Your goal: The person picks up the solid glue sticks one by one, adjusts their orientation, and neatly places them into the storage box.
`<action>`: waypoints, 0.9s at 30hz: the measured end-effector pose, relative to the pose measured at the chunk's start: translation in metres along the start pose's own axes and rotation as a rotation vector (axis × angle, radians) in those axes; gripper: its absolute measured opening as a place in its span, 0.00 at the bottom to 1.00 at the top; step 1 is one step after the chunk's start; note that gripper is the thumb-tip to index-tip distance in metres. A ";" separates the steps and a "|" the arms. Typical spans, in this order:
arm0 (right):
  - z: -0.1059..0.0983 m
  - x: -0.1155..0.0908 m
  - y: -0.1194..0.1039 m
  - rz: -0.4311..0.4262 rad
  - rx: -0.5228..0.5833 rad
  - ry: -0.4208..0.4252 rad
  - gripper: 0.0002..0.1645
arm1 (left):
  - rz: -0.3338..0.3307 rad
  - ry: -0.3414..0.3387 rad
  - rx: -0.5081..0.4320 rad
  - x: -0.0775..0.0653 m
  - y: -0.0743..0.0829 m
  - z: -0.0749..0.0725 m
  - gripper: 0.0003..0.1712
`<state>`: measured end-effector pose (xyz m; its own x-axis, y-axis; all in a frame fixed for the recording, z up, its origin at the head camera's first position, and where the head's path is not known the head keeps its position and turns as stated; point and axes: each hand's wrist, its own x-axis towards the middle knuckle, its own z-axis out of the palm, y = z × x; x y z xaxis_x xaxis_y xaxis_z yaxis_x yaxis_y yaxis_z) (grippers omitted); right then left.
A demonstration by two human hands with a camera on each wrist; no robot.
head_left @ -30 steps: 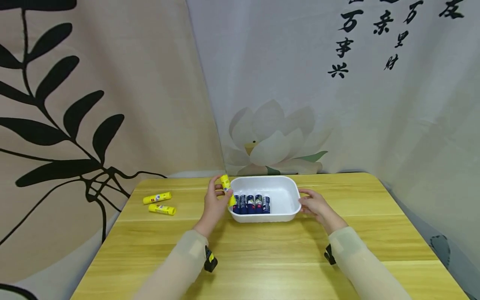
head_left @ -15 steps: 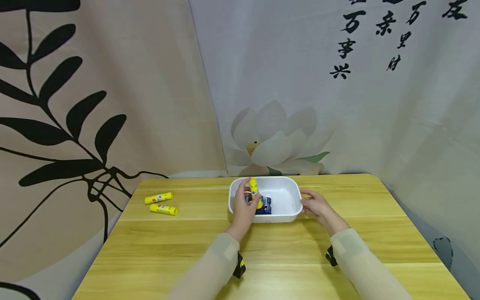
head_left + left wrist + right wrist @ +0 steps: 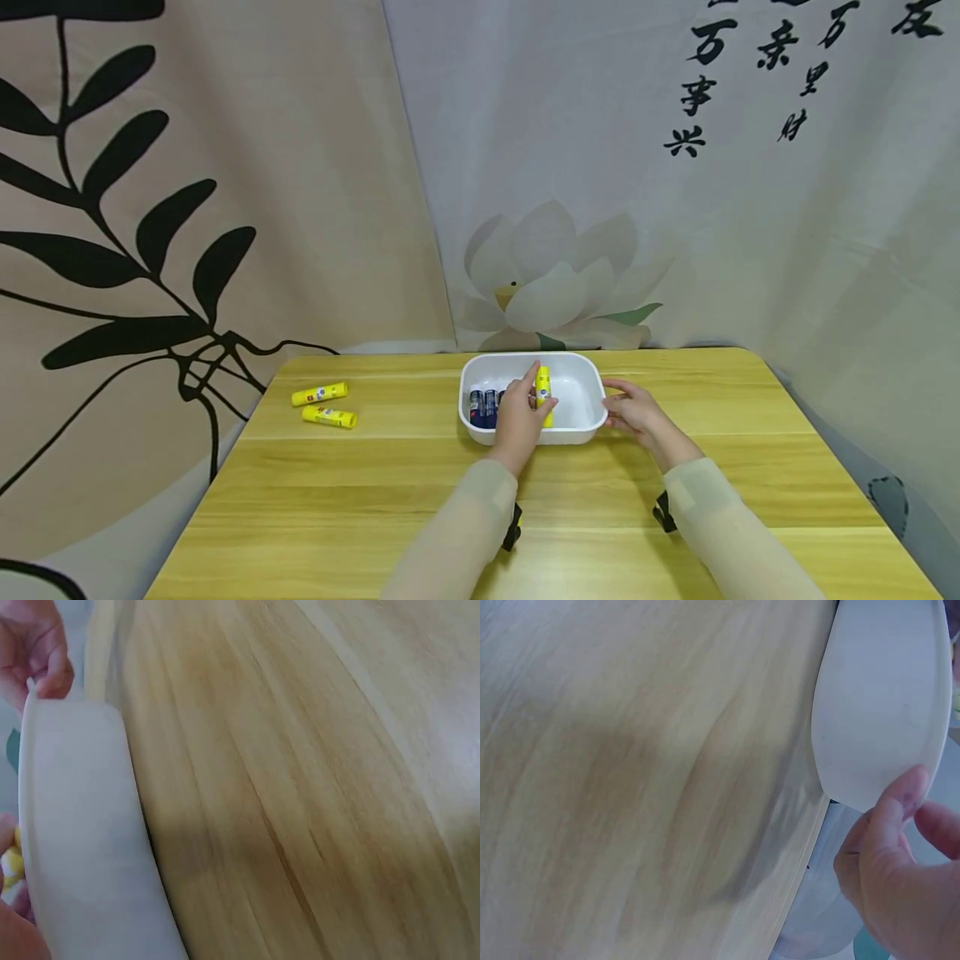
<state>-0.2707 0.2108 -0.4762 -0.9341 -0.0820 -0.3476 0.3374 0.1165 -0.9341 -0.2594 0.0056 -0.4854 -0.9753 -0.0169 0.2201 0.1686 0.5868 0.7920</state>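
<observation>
Inside the white plastic tray (image 3: pixel 581 436), toward its middle, my left hand (image 3: pixel 517 423) holds a yellow glue stick (image 3: pixel 543 393) between thumb and fingers. The stick stands lengthwise beside a row of dark blue glue sticks (image 3: pixel 477 408), part of which the hand hides. My right hand (image 3: pixel 637 417) grips the tray's right end, thumb and finger at the rim in the right wrist view. The tray wall (image 3: pixel 82 825) fills the left of the left wrist view, with a bit of the yellow stick showing past its rim.
Two more yellow glue sticks, an upper one (image 3: pixel 319 394) and a lower one (image 3: pixel 329 417), lie on the wooden table (image 3: pixel 600 533) to the left. A printed cloth backdrop (image 3: pixel 360 208) hangs behind the table's far edge.
My left hand has carried the yellow glue stick rightward, from the tray's left rim past the dark blue sticks and down into the tray. The right hand stays at the tray's right end.
</observation>
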 end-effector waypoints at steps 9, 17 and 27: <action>0.000 0.001 0.000 -0.005 -0.011 -0.002 0.31 | 0.046 -0.003 0.172 -0.002 0.000 0.008 0.19; -0.001 0.001 0.002 0.001 0.006 -0.002 0.31 | 0.087 -0.018 0.234 -0.004 0.001 0.008 0.12; 0.001 0.000 0.000 0.001 -0.001 0.005 0.30 | 0.031 -0.089 0.375 -0.004 0.007 0.007 0.02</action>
<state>-0.2703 0.2103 -0.4759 -0.9341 -0.0772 -0.3486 0.3386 0.1180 -0.9335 -0.2557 0.0157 -0.4848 -0.9819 0.0658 0.1775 0.1502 0.8414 0.5190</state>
